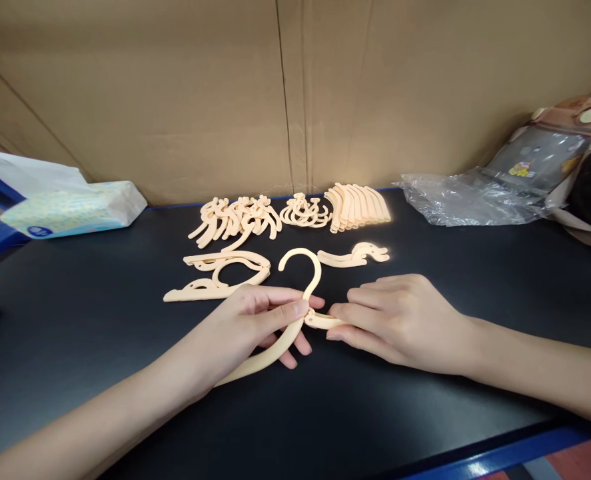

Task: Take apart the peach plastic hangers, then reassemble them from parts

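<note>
Hanger point(295, 293), cream plastic, lies low over the bench point(100, 347), pinched at its neck by the left hand point(255, 320); the right hand point(400, 320) closes its grip on a short arm piece point(322, 322) at the joint. Recommended: keep both pieces level and press squarely. Spare parts point(295, 212) lie behind.

Left hand point(255, 320) entering from lower left on a bare forearm, palm turned inward, thumb laid along the top toward the fingertips, remaining fingers curled beneath in a closed pinch. Right hand point(400, 320) entering from the right on a bare forearm, knuckles up, fingers extended and pressed together, tips pinched closed with the thumb tucked under. Fingertips of both hands pointed at each other, nearly touching, wrists low and roughly level.
</note>
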Tool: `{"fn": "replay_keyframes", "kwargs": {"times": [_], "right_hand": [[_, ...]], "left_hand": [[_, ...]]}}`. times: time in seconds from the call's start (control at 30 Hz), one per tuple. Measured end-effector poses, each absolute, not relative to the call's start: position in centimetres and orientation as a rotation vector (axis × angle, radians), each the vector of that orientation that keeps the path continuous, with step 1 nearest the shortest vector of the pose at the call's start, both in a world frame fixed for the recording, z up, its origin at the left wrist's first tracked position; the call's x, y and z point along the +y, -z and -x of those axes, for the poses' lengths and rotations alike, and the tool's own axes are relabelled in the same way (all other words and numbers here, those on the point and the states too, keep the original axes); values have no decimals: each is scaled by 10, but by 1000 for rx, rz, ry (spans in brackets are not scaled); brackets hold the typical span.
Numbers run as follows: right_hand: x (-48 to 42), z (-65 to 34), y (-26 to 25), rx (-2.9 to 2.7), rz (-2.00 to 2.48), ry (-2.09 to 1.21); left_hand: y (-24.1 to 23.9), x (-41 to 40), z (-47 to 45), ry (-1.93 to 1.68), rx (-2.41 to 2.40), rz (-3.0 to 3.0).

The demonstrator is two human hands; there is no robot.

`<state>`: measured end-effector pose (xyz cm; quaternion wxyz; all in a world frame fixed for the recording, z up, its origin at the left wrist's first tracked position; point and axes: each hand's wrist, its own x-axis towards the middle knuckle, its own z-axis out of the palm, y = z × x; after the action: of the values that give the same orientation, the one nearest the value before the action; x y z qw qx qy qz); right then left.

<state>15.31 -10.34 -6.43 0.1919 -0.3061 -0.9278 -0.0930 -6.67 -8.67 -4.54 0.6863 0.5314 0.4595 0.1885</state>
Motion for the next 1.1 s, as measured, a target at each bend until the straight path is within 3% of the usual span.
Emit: {"fn": "replay_keyframes", "kwargs": {"times": [1.1], "right_hand": [[-99, -153, 67, -2606, 964, 60]], "left_hand": [[57, -84, 65, -354, 920, -1319]]}}
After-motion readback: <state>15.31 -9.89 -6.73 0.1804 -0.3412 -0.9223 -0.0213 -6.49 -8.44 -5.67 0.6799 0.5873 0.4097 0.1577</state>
